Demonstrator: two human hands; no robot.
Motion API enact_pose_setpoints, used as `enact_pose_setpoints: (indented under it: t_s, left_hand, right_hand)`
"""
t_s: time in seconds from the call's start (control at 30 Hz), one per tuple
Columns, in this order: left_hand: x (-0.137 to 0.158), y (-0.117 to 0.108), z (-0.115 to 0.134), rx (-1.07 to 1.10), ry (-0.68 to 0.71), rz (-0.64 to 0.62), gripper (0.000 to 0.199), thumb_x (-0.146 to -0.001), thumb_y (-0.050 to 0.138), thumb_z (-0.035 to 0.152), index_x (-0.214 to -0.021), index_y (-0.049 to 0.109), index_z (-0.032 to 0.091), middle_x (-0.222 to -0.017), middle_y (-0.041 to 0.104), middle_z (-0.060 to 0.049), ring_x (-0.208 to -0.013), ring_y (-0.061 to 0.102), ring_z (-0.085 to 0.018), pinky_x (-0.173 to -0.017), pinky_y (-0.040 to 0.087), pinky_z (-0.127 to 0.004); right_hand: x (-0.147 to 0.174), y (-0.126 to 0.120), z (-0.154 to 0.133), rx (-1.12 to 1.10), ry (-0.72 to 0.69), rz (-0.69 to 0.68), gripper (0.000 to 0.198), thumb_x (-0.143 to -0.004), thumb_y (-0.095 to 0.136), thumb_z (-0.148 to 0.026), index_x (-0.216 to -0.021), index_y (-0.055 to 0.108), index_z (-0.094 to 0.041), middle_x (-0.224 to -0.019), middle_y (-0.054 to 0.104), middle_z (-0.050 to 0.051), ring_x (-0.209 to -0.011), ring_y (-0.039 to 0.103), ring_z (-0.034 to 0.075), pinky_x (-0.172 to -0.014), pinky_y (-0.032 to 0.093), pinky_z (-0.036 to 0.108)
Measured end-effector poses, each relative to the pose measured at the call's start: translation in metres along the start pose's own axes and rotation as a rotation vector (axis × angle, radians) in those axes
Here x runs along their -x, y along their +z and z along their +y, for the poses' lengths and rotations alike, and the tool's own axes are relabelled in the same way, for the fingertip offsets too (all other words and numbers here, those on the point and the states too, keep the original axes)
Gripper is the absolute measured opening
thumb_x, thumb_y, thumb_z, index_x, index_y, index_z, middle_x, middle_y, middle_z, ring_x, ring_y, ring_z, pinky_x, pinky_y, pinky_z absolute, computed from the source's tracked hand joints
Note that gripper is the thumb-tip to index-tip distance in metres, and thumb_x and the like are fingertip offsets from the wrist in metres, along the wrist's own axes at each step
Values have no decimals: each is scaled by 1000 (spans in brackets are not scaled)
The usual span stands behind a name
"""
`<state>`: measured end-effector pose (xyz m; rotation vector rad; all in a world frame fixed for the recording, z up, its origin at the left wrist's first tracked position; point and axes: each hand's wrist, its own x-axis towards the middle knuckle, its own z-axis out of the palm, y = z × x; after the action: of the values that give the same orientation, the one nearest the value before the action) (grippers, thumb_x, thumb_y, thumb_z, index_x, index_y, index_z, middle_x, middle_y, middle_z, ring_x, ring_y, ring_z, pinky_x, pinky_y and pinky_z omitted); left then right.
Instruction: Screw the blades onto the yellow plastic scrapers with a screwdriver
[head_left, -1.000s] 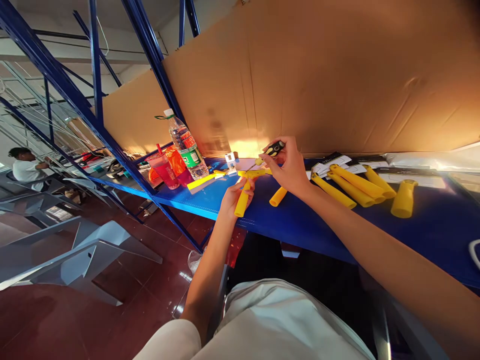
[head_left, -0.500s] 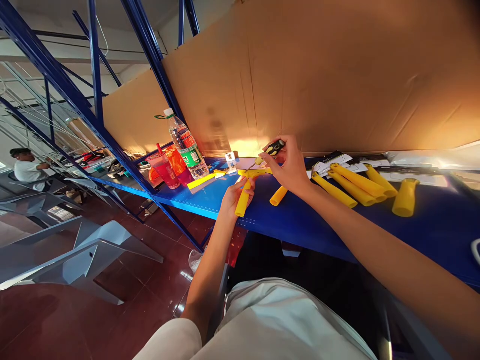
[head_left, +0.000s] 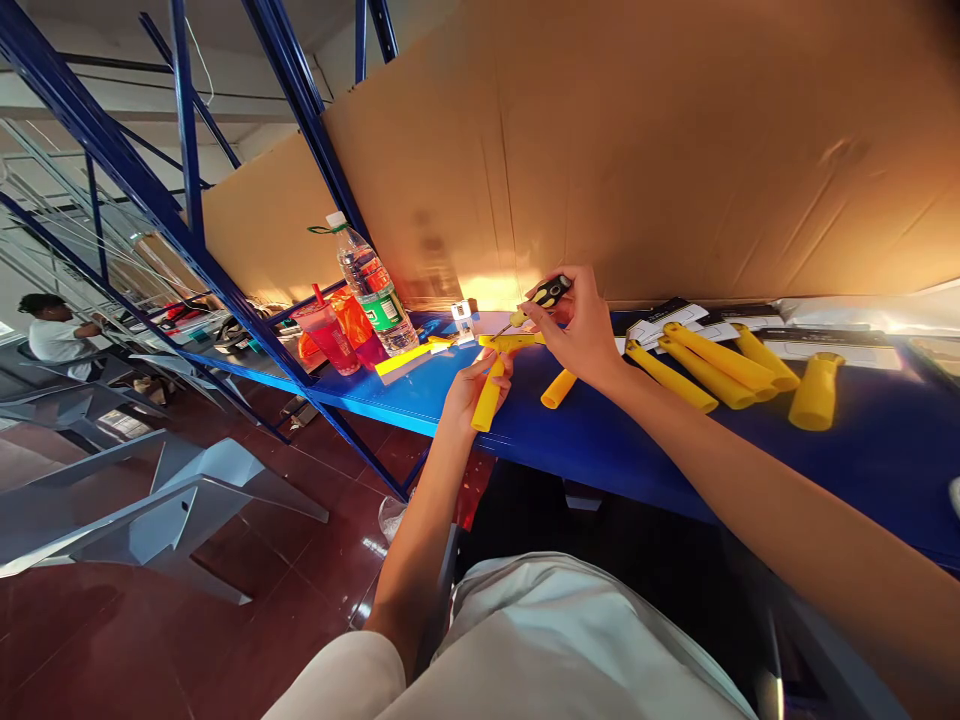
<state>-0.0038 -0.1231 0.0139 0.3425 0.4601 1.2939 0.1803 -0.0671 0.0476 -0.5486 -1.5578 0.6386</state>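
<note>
My left hand (head_left: 466,392) is closed around the stem of a yellow T-shaped plastic tool (head_left: 489,398), whose crossbar lies level above my fingers. In my right hand (head_left: 585,335) is a screwdriver (head_left: 551,291) with a black and yellow handle. Its thin shaft slants down to the left, and the tip meets the crossbar near its left end. Just below my right hand, a loose yellow handle (head_left: 558,390) lies on the blue shelf. Another yellow piece (head_left: 401,359) lies to the left of my left hand.
Several yellow handles (head_left: 716,358) lie at the right on white and black cards (head_left: 667,318). A water bottle (head_left: 375,290) and a red cup (head_left: 330,335) stand at the left on the blue shelf (head_left: 420,402). Cardboard (head_left: 637,150) rises behind. A seated person (head_left: 56,340) is far left.
Both hands keep their hold, the screwdriver tip still at the crossbar. The view has shifted very slightly; otherwise little differs.
</note>
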Motion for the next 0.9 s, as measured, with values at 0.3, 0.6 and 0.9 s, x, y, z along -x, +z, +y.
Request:
enact_pose_setpoints:
  t_s: [0.3,0.6,0.9]
  left_hand:
    - [3,3,-1,-14,23,8,55,-106,54,3,-156,58,26,-145,72,-18,-80,76,-10,-51,50,-13]
    - [4,6,-1,-18,40,38,58,-105,55,4,-157,58,28,-146,71,-17,-80,76,-12,-49,50,-14]
    - [2,1,0,18,-8,-25,48,-111,50,6,-154,60,23,-144,71,-18,-80,75,-10,-52,49,-13]
  right_hand:
    - [0,1,0,-55,37,72,59,-89,83,-70,-121,53,-31,-112,74,5,-103,81,30,-70,75,43]
    - [-8,0,23,-104,134,199,65,-79,89,-72,-111,50,-30,-105,65,4,-90,79,28,-61,73,45]
    - [-12,4,51,-255,372,318,65,-74,98,-56,-102,46,-29,-96,60,-3,-78,82,24,-64,77,44]
